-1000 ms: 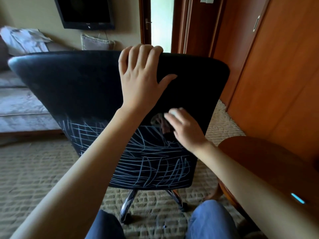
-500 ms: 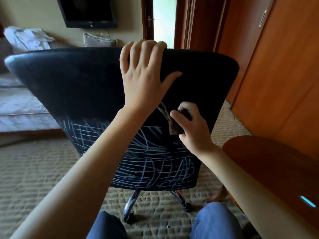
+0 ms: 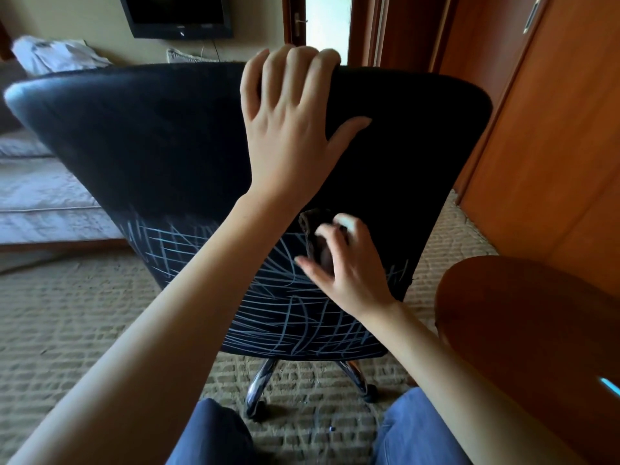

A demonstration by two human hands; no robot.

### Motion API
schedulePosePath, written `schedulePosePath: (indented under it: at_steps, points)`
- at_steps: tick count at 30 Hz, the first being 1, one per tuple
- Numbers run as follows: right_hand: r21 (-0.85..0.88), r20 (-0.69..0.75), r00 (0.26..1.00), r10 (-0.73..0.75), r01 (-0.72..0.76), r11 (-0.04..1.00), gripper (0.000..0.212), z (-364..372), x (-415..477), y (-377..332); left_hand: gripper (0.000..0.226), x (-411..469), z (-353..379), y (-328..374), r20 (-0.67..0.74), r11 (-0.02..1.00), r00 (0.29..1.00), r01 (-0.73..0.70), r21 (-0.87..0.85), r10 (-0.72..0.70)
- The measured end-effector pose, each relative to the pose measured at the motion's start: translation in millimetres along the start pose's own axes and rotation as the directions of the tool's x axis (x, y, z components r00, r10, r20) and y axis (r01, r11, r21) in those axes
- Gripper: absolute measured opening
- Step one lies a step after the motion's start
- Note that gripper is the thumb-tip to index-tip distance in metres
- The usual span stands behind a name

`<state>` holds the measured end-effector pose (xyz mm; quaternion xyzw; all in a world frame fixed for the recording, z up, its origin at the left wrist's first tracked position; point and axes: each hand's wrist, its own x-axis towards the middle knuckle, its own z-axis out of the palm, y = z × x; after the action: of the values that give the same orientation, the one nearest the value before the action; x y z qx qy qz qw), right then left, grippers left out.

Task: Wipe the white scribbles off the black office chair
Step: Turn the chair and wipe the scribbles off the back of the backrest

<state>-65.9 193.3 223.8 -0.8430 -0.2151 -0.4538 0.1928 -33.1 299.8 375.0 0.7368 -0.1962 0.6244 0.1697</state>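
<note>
Where carpet [image 3: 67, 313] spreads, scribbled chair [image 3: 151, 146], wooden doors [image 3: 553, 146]

The black office chair [image 3: 161, 139] stands by its chrome legs [image 3: 260, 385] on woven carpet [image 3: 84, 313].

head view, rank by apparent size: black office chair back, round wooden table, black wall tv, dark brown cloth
1. black office chair back
2. round wooden table, nearer, cropped
3. black wall tv
4. dark brown cloth, partly hidden
</note>
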Motion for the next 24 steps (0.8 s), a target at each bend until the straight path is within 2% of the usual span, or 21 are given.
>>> schedulePosePath:
  at_steps: [3, 6, 8, 9, 11, 13, 15, 17, 21, 24]
  points:
    - [-0.025, -0.095, 0.995, 0.024, -0.026, 0.999, 0.036, 7, 8, -4, 0.053, 2, -1, 0, 0.010, 1.000, 1.000, 0.008, -0.001, -0.008]
    - [-0.017, -0.134, 0.990, 0.049, -0.052, 0.999, 0.039, 15, 4, 3, 0.053, 1, -1, 1, 0.018, 1.000, 1.000, 0.012, -0.004, -0.012]
    - [-0.058, -0.141, 0.989, -0.038, 0.030, 0.998, 0.038, 16, -2, 11, 0.053, 1, -2, 2, 0.019, 1.000, 1.000, 0.006, 0.003, -0.006]
    - [-0.100, -0.098, 0.993, -0.058, 0.048, 0.994, 0.033, 18, -9, 14, 0.053, 1, -2, 2, 0.018, 1.000, 1.000, 0.002, 0.016, -0.003]
    - [-0.061, 0.125, 0.992, 0.001, 0.006, 0.998, 0.019, 25, -24, 18, 0.052, 1, -3, 2, 0.019, 0.999, 1.000, -0.006, 0.036, 0.005]
    - [-0.050, 0.242, 0.966, -0.087, 0.102, 0.994, 0.028, 27, -37, 17, 0.053, 2, -4, 3, 0.029, 0.999, 0.999, -0.025, 0.040, 0.024]
    - [-0.068, 0.276, 0.937, -0.214, 0.241, 0.968, 0.029, 28, -45, 17, 0.057, 3, -8, 0, 0.060, 0.996, 0.995, -0.080, 0.036, 0.077]
    - [-0.023, 0.261, 0.931, -0.254, 0.269, 0.963, 0.025, 22, -36, 19, 0.061, 4, -18, -15, 0.129, 0.994, 0.986, -0.111, 0.006, 0.109]
    - [-0.042, -0.009, 0.970, -0.243, 0.242, 0.969, 0.021, -4, 26, 9, 0.073, 7, -47, -65, 0.119, 0.990, 0.984, 0.130, 0.056, -0.136]
    - [-0.081, -0.030, 0.960, -0.277, 0.274, 0.958, 0.017, 3, 37, -1, 0.072, 6, -55, -80, 0.185, 0.981, 0.964, 0.183, 0.060, -0.191]
